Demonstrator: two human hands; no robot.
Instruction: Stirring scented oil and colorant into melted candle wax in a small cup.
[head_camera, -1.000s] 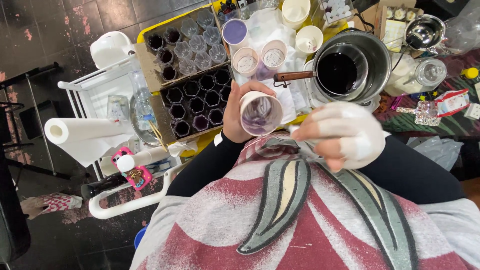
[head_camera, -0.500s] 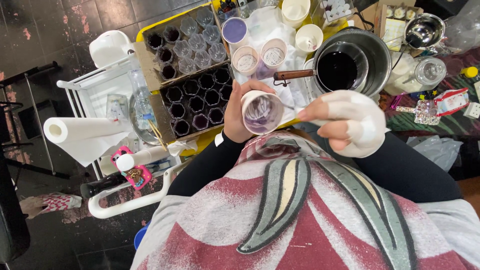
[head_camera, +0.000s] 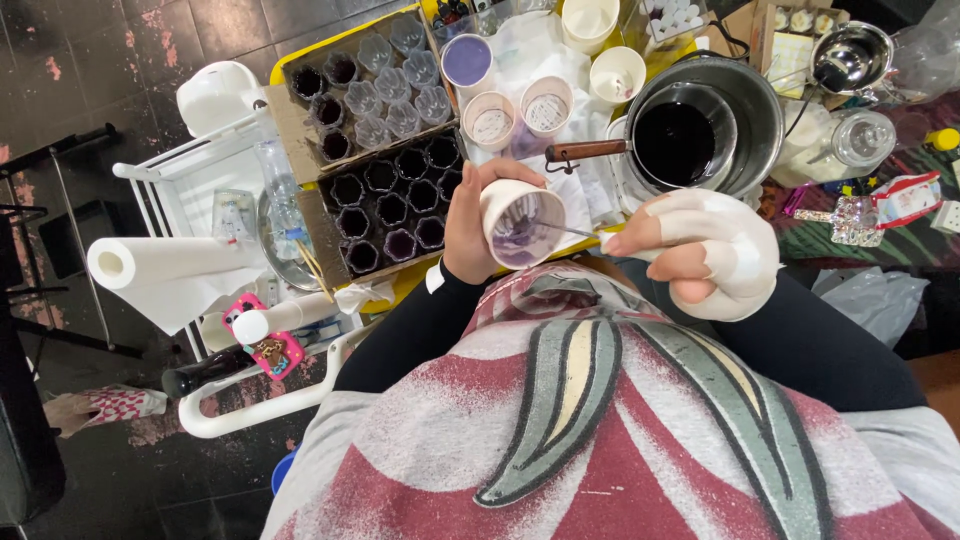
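My left hand (head_camera: 466, 222) grips a white paper cup (head_camera: 522, 222) with purple residue inside, tilted toward me above my chest. My right hand (head_camera: 700, 252), wrapped in white bandage or a glove, pinches a thin metal stick (head_camera: 572, 230) whose tip reaches into the cup. Just beyond the cup lies a cardboard tray (head_camera: 388, 205) of small glass holders, several filled with dark purple wax. A dark pot (head_camera: 682, 140) with a wooden handle sits in a metal bucket behind my right hand.
Several paper cups (head_camera: 520, 100) stand on white paper past the tray. A white cart (head_camera: 215, 185) at the left carries a paper towel roll (head_camera: 160, 262), a bottle and a pink object. A metal bowl (head_camera: 848, 55) and glass jar (head_camera: 862, 138) sit far right.
My left hand has tipped the cup more toward me. My right hand has shifted slightly right and down, with the stick still working inside the cup.
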